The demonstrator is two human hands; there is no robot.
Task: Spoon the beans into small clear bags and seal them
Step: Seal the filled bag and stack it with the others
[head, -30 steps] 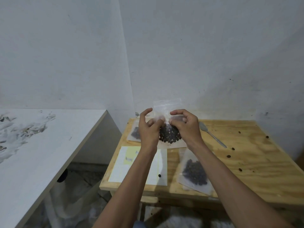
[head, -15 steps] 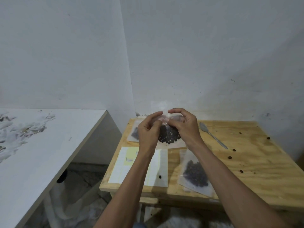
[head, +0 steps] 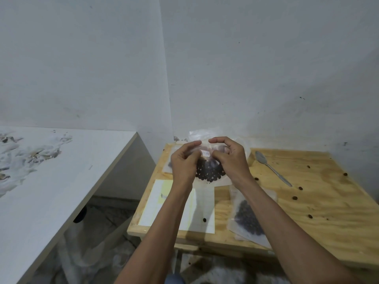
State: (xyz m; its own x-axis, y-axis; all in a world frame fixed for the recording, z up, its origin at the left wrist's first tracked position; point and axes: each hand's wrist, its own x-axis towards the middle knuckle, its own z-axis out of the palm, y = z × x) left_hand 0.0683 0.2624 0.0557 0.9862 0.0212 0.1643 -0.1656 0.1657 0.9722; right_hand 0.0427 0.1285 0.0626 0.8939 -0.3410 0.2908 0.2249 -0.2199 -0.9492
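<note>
A small clear bag with dark beans in its lower half hangs above the wooden table. My left hand and my right hand both pinch its top edge, thumbs and fingertips close together at the middle. A second clear bag with beans lies flat on the table in front of my right forearm. Behind my left hand, a third bag is partly hidden. A metal spoon lies to the right of my hands.
Loose beans are scattered over the right side of the table. A white and yellow paper sheet lies at the front left with one bean on it. A white counter stands to the left across a gap.
The bag's upper flap, which stood up above my fingers a second ago, is now folded down, and my fingertips have come closer together along the top edge.
</note>
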